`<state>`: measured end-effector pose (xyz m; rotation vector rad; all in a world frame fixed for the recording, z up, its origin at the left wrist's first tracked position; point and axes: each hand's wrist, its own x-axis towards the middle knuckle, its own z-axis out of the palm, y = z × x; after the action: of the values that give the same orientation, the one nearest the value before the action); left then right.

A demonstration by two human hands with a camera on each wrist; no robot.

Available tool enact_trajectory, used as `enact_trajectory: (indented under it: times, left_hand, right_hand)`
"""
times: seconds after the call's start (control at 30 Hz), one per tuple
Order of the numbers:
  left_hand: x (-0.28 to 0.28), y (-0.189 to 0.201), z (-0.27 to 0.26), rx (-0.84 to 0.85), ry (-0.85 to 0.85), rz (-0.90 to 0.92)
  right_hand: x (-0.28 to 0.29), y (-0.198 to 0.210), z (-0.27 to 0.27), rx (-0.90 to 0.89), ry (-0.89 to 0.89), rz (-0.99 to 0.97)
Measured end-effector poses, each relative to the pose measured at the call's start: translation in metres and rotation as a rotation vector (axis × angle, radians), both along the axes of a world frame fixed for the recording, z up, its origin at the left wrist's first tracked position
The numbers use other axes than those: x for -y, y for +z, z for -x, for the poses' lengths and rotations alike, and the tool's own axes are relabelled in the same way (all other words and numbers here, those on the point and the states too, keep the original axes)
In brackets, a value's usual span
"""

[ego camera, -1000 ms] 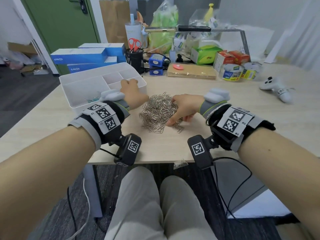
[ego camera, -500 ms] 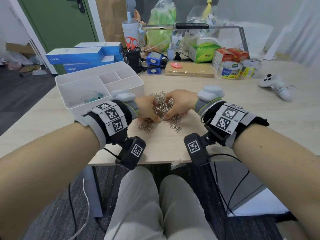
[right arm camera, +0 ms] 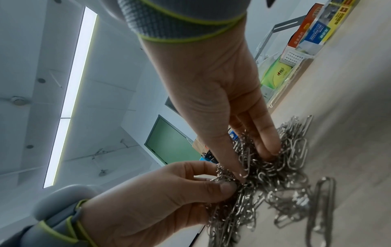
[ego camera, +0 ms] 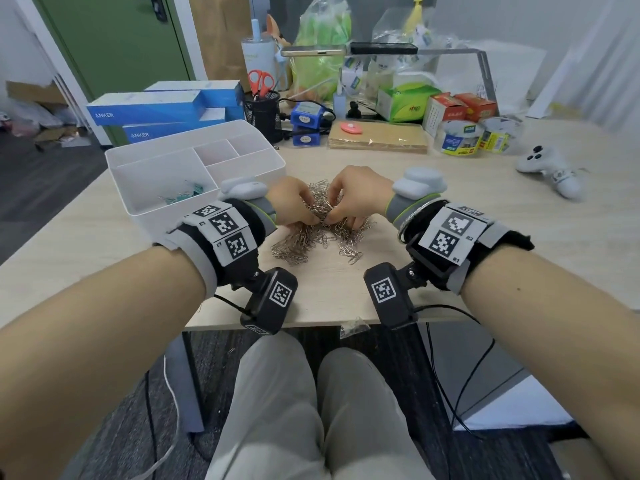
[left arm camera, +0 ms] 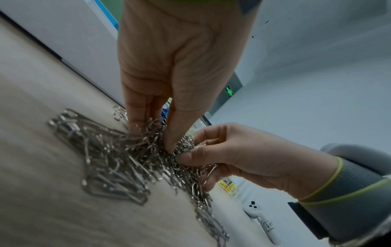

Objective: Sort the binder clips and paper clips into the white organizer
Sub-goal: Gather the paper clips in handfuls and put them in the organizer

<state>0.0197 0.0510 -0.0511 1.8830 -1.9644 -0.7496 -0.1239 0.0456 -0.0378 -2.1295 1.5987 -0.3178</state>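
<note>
A heap of silver paper clips (ego camera: 320, 237) lies on the wooden desk near its front edge. My left hand (ego camera: 311, 220) and right hand (ego camera: 333, 218) meet over the heap's middle, and each pinches a tangled bunch of clips between thumb and fingers. The left wrist view shows my left thumb and fingers (left arm camera: 135, 120) dug into the clips (left arm camera: 114, 160). The right wrist view shows the same from the other side, my right hand (right arm camera: 258, 164) in the clips (right arm camera: 292, 168). The white organizer (ego camera: 138, 161) stands to the left, with teal binder clips (ego camera: 188, 195) in its large front compartment.
Blue boxes (ego camera: 156, 105) and a black pen cup with scissors (ego camera: 261, 112) stand behind the organizer. A cardboard pad (ego camera: 379, 140), tape rolls (ego camera: 460, 136) and a white game controller (ego camera: 550, 169) lie at the back right. A small bag (ego camera: 353, 325) hangs at the desk edge.
My left hand has come from the organizer's rim to the heap. Both hands have closed in on the heap's middle and taken hold of clips.
</note>
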Motion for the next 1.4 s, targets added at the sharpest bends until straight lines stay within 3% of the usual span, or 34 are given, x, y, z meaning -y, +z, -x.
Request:
enact_trajectory:
  times: [0.2, 0.43, 0.6, 0.87, 1.07, 1.2, 1.4]
  left_hand:
    - [0.000, 0.007, -0.003, -0.125, 0.022, 0.010]
    - [0.003, 0.010, -0.005, -0.079, 0.044, 0.058]
    - [0.012, 0.027, -0.019, -0.227, 0.094, 0.049]
    - [0.038, 0.065, -0.066, -0.315, 0.193, 0.151]
    - [0.050, 0.057, -0.085, -0.211, 0.269, 0.135]
    - [0.053, 0.046, -0.087, 0.024, 0.244, 0.193]
    - [0.045, 0.044, -0.082, 0.072, 0.161, 0.162]
  right_hand:
    - [0.004, 0.003, 0.000, 0.058, 0.012, 0.064]
    - [0.010, 0.003, -0.006, 0.096, 0.020, 0.045]
    - [0.020, 0.022, -0.020, 0.136, 0.047, 0.064]
    - [0.061, 0.061, -0.071, 0.170, 0.098, 0.113]
    - [0.083, 0.051, -0.101, 0.167, 0.115, 0.085]
    - [0.087, 0.041, -0.106, 0.095, 0.123, 0.098]
    - [0.088, 0.037, -0.100, 0.105, 0.153, 0.093]
